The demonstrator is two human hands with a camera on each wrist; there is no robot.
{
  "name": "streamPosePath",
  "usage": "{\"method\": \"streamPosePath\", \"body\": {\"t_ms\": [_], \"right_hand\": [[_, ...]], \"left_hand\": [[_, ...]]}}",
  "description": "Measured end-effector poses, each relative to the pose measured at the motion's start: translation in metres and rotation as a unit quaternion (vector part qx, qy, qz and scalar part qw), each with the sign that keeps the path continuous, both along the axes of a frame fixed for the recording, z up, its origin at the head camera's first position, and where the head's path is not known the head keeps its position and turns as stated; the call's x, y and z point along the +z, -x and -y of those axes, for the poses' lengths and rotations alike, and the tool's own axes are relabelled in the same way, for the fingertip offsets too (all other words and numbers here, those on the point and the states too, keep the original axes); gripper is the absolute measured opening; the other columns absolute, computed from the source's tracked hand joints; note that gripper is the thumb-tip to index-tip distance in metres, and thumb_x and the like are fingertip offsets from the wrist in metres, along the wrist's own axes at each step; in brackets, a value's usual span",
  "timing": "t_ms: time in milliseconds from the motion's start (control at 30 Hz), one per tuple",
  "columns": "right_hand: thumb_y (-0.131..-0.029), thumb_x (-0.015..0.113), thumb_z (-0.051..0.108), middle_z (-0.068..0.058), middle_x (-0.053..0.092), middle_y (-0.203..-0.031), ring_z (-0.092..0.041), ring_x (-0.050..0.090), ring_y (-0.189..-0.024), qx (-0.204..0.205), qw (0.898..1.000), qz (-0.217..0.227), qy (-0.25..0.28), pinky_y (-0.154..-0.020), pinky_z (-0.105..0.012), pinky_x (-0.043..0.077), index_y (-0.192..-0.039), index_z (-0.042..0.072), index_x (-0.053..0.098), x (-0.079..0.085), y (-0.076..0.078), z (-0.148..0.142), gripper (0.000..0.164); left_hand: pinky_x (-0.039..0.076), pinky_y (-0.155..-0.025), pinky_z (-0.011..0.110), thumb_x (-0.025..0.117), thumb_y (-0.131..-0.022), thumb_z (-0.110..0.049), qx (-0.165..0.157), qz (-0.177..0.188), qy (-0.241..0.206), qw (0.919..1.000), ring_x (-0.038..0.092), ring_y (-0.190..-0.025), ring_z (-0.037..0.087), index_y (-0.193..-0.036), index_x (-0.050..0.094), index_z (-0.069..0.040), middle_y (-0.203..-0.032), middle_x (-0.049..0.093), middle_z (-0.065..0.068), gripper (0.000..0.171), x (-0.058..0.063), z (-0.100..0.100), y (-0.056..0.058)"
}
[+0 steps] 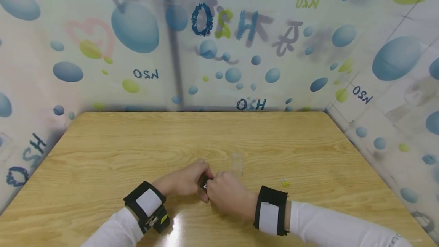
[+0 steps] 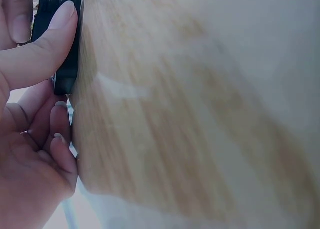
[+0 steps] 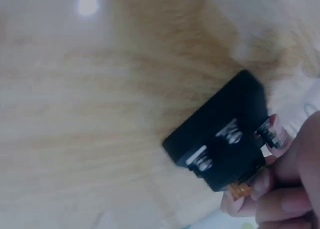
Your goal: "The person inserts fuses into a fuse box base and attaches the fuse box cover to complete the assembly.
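- Black block point(image 1: 204, 182) is sitting between the 2 hands, over the near half of the wood-grain surface point(image 1: 137, 132); cannot tell whether it is touching the wood.
- Right wrist view: the block is lying at a slant, several pale metallic parts showing on its dark face; markings too blurred to read.
- Left hand point(image 1: 185, 180) is gripping the block, its thumb lying across the face, its lower fingers curling in.
- Right hand point(image 1: 230, 193) is working at the block's edge, fingers curled; thumb and fingertip are pinching a small orange piece point(image 3: 240, 190) at the block's corner. Blurred; cannot tell whether the piece is seated in the block.
- Clear flat strip point(image 1: 236, 164), roughly rectangular, is lying on the surface just beyond the right hand.
- Small yellow bits point(image 1: 285, 182) are lying to the right of the strip, apart from both hands; too small to count.
- Both wrists are wearing black bands, left point(image 1: 134, 203) and right point(image 1: 271, 195), each carrying a white patch. White sleeves point(image 1: 329, 220) are covering both forearms.
- Printed backdrop point(image 1: 144, 94) is standing behind the surface and along its sides, showing blue drops point(image 1: 135, 28), green spots and mirrored lettering point(image 1: 224, 22).
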State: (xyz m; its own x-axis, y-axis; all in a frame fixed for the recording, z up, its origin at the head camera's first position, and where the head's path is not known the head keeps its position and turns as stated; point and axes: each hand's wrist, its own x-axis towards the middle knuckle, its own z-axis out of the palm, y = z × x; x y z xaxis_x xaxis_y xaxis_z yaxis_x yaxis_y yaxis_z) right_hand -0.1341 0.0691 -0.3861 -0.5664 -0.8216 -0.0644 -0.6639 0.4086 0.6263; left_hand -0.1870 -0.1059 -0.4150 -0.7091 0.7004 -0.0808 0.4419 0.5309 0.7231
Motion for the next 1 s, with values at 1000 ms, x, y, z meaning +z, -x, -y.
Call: {"method": "streamPosePath", "body": {"t_ms": [1000], "right_hand": [[-0.093,0.061,0.032,0.010,0.056,-0.060,-0.003,0.040,-0.051,-0.003,0.978,0.138,0.158,-0.043,-0.020,0.031,-0.079,0.020,0.062,-0.004,0.015,-0.020,0.018]], "left_hand": [[0.041,-0.078,0.022,0.090,-0.063,-0.023,-0.001,-0.013,0.010,0.9999,0.046,-0.089,0.012,-0.105,0.062,-0.007,-0.096,0.053,0.000,0.054,0.000,0.000,0.000]]}}
